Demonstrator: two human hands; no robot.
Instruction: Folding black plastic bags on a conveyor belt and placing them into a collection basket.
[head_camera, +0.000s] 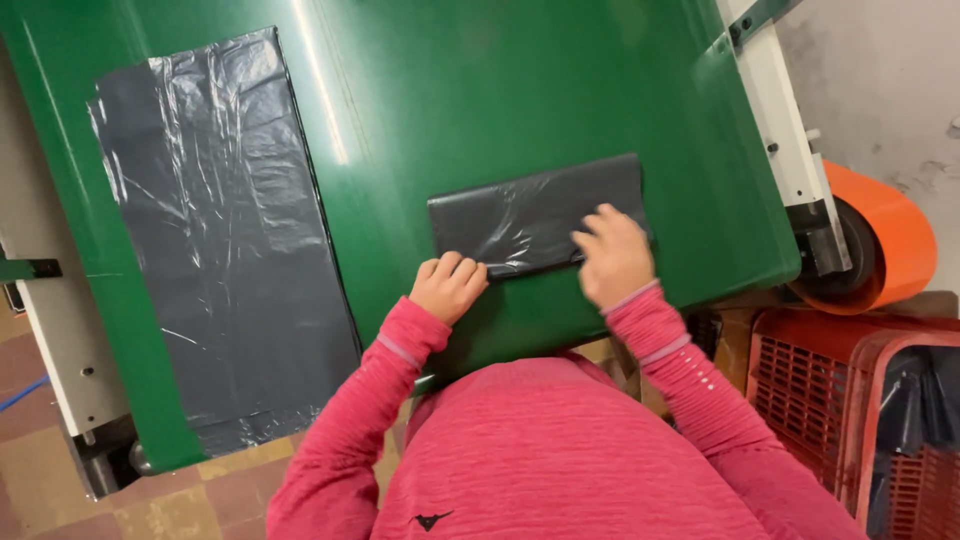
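My left hand (447, 286), curled, pins the folded bag (535, 217) near the green table's (480, 90) near edge; my flat, open right hand (612, 255) should press its crease evenly (holding nothing)

- Light is even and moderately bright, coming from overhead; colours read strong and saturated.
- A long pale streak of glare runs down the glossy green bench (480, 90), brightest near its upper middle.
- The flat grey plastic sheet (215, 230) on the left catches small white glints along its wrinkles; the folded grey bag (530, 215) shows a softer sheen.
- Shadows are faint: a thin dark edge sits under the folded bag and beneath both hands.
- The right hand (612, 255) is slightly smeared by motion blur; the left hand (447, 286) is sharper.
- The wide lens bends straight lines near the frame edges, and the corners look a little dimmer.
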